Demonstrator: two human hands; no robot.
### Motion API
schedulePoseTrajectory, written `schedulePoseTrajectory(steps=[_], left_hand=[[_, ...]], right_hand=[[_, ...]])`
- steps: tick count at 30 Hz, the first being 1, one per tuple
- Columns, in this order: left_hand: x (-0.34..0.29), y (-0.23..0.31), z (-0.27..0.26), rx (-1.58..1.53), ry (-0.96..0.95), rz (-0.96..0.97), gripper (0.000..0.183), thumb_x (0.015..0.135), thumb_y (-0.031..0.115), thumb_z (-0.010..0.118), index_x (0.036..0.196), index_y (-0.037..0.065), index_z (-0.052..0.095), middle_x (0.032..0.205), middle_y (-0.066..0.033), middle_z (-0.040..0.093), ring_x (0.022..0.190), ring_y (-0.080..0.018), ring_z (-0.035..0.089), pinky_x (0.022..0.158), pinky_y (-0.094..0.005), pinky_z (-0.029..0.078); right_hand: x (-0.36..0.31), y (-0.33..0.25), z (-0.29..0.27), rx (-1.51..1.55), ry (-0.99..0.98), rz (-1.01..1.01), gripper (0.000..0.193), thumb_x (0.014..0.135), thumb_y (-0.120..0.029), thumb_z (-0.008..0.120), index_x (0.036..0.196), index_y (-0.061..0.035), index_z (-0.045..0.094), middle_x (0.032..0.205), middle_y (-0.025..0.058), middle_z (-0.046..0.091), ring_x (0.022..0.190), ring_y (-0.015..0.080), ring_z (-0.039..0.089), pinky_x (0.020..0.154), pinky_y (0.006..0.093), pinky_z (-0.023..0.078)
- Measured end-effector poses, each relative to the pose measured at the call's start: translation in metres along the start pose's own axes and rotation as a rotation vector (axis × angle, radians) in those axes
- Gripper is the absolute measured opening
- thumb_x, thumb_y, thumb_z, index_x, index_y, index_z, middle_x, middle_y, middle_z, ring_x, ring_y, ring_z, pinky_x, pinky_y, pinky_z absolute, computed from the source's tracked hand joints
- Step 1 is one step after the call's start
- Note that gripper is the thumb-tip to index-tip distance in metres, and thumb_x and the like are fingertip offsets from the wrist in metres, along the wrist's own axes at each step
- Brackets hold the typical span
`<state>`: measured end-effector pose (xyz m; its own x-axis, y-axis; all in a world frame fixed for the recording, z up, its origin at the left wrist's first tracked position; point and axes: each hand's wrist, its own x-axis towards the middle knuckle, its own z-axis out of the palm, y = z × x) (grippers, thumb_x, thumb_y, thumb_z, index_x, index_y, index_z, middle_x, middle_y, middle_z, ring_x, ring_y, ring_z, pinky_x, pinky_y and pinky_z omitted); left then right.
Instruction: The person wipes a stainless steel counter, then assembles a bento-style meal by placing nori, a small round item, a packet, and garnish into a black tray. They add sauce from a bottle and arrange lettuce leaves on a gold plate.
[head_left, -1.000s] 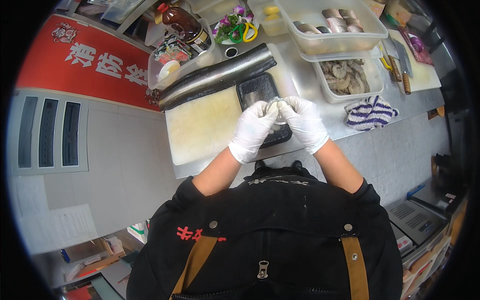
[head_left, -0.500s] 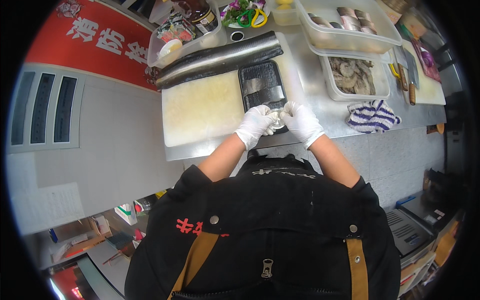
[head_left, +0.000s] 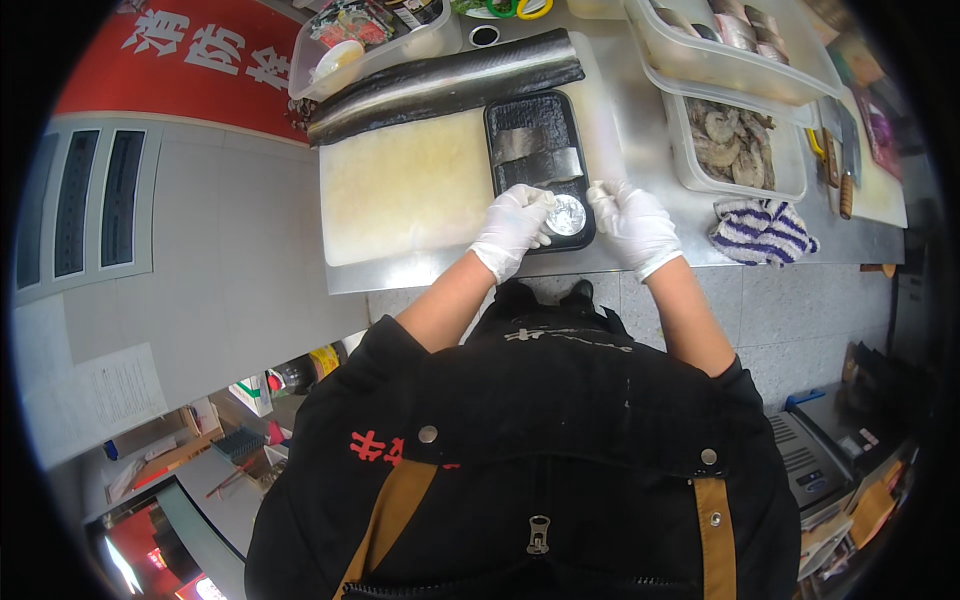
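Your left hand [head_left: 515, 228] pinches a shiny round lid-like thing [head_left: 567, 214] near the middle of the frame, hiding part of the black tray [head_left: 535, 112] below. Your right hand [head_left: 637, 222] is just beside it, fingers curled in; I cannot tell if it holds anything. At the upper right, the top edge cuts off the clear fish box [head_left: 735, 80].

At the centre of the frame, the disc [head_left: 567, 215] is shiny like metal foil, and the tray [head_left: 534, 112] looks of glossy plastic. The gloves on the left hand [head_left: 512, 224] and the right hand [head_left: 636, 224] are matt and wrinkled. At right, the towel [head_left: 764, 233] is of rough cloth.
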<state>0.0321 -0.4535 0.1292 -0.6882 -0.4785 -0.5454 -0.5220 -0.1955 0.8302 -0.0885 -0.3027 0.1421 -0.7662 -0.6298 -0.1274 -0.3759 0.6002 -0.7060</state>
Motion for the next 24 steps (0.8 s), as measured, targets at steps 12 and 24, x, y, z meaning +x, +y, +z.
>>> schedulePoseTrajectory(steps=[12, 24], left_hand=[[0.001, 0.002, 0.008, 0.031, -0.007, 0.016, 0.023, 0.095, 0.023, 0.068, 0.094, 0.001, 0.063, 0.075, -0.0033, 0.065, 0.053, -0.0077, 0.055, 0.046, -0.0239, 0.045], [0.006, 0.001, 0.009, 0.032, -0.011, 0.003, 0.019, 0.094, 0.019, 0.067, 0.087, 0.001, 0.063, 0.072, -0.0041, 0.065, 0.05, -0.0088, 0.055, 0.044, -0.0252, 0.045]], right_hand=[[0.005, -0.001, 0.023, 0.085, -0.122, 0.021, 0.02, 0.089, -0.026, 0.068, 0.092, -0.0062, 0.072, 0.083, 0.0177, 0.071, 0.076, 0.0306, 0.069, 0.071, 0.0392, 0.053], [0.001, 0.013, 0.036, 0.311, -0.026, 0.065, 0.024, 0.086, -0.018, 0.075, 0.101, -0.0014, 0.068, 0.082, 0.0104, 0.07, 0.074, 0.0239, 0.066, 0.072, 0.0351, 0.052]])
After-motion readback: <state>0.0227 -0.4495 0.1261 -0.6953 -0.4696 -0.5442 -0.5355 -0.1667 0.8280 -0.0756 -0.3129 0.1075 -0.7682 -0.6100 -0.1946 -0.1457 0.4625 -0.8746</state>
